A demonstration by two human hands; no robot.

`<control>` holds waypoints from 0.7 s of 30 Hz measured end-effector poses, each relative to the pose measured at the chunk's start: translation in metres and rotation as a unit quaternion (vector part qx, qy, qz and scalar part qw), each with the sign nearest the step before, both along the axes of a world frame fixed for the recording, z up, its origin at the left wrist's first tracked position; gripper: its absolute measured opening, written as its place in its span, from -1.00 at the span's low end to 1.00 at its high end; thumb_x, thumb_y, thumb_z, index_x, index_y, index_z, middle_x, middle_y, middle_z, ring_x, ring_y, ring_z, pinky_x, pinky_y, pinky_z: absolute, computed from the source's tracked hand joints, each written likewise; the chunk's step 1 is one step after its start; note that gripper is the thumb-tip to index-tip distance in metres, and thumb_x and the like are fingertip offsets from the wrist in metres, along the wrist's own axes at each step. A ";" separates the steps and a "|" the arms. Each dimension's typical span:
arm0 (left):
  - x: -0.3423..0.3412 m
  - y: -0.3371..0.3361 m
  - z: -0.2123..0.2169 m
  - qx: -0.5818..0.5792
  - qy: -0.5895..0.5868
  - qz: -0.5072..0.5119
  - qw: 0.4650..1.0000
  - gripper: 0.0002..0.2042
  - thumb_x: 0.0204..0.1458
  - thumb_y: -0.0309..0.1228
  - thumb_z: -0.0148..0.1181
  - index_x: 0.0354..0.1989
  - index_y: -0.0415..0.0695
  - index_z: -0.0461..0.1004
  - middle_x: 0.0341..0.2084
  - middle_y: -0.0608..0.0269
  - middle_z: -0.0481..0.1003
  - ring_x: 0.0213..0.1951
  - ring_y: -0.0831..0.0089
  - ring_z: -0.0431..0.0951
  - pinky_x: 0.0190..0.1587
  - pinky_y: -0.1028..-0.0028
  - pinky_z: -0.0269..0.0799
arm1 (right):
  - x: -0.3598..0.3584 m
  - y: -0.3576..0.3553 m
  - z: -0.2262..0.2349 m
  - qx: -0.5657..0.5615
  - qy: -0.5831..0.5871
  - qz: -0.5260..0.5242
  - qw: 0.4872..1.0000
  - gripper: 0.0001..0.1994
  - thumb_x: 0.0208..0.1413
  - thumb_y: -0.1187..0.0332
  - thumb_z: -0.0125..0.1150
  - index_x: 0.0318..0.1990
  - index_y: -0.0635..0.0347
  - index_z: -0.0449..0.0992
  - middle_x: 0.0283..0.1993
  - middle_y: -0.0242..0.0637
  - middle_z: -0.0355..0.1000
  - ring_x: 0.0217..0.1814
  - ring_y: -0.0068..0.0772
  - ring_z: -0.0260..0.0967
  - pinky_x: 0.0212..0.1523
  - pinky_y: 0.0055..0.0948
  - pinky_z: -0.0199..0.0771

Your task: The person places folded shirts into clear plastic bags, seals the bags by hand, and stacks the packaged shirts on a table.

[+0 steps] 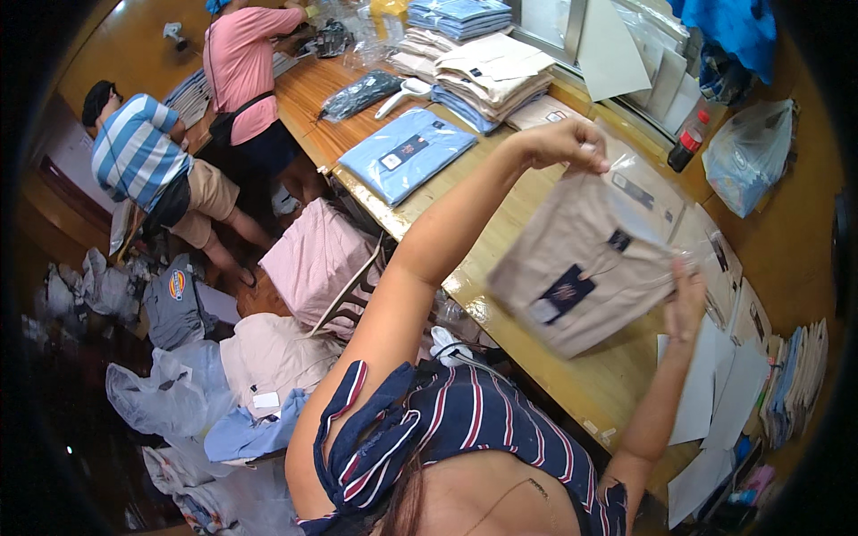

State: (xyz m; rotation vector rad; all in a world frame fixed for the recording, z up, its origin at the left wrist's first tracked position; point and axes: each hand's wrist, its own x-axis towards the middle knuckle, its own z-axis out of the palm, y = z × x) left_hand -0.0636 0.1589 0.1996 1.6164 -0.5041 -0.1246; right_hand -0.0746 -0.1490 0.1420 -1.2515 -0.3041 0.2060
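A folded beige shirt (590, 255), with a dark tag hanging on its front and a dark label at the neck, is held tilted above the table. My left hand (567, 147) is closed in a pinch at its upper corner. At the opposite edge, my right hand (686, 304) grips the shirt's side, slightly blurred. Just beyond it, packed beige shirts in clear plastic (643, 192) lie along the table's far side. A folded light-blue shirt (407, 154) with a tag rests to the left of my left forearm.
Shirt stacks (492, 76) stand at the back of the wooden table (474, 295). White sheets (715, 384) lie at the right, near a cola bottle (688, 141). Left are a chair (344, 295), a pink bundle (313, 259), heaped garments and two people (246, 76).
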 end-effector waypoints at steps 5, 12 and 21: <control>-0.047 -0.015 0.027 0.129 -0.303 0.116 0.937 -0.91 -0.34 -0.45 0.29 -0.59 -0.10 0.52 -0.64 0.34 0.34 -0.46 0.54 0.32 -0.45 0.57 0.20 | -0.019 -0.020 0.065 -0.262 -0.334 -0.163 0.891 -0.91 -0.11 0.53 0.09 -0.39 0.28 0.45 -0.33 -0.34 0.36 -0.28 -0.55 0.27 -0.25 -0.61 0.26; -0.104 -0.035 -0.186 0.285 -0.303 0.077 0.906 -0.93 -0.29 -0.43 0.11 -0.59 -0.14 0.43 -0.50 0.15 0.31 -0.35 0.23 0.32 -0.32 0.36 0.27 | -0.061 -0.063 -0.123 -0.402 -0.471 0.029 0.784 -0.82 -0.29 0.58 0.04 -0.42 0.27 0.45 -0.36 -0.18 0.34 -0.24 -0.22 0.30 -0.23 -0.36 0.31; -0.159 -0.024 -0.234 0.315 -0.308 -0.075 0.895 -0.78 -0.19 -0.49 -0.03 -0.31 -0.24 0.25 -0.22 -0.05 0.30 -0.14 0.10 0.32 -0.09 0.33 0.25 | -0.127 -0.072 -0.148 -0.479 -0.419 0.062 0.768 -0.77 -0.34 0.57 0.18 -0.39 0.21 0.44 -0.10 -0.10 0.27 -0.06 -0.09 0.24 -0.03 -0.25 0.23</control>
